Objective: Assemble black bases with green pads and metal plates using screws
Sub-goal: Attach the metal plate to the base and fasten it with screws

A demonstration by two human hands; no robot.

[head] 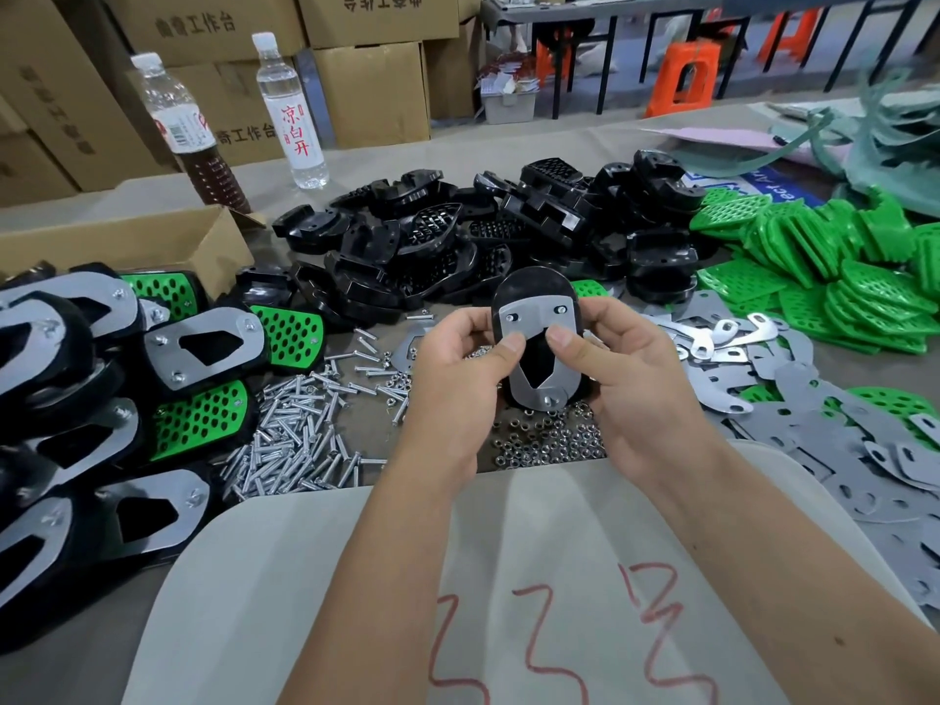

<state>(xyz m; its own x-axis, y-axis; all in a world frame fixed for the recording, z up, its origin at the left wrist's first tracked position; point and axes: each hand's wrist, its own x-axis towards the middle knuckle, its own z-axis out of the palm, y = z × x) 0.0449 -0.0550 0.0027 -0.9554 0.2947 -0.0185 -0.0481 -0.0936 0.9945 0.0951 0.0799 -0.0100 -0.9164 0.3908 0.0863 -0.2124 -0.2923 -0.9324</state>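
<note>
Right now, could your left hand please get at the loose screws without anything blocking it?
Probably yes, once freed. The screws lie uncovered on the table just left of and below the left hand, with nothing between them. That hand now helps the right hand hold the base, so it must let go first.

Both bare forearms are reaching forward, the left hand (458, 368) and right hand (618, 368) curling inward, thumbs nearly meeting between them, fingers wrapping behind.
</note>
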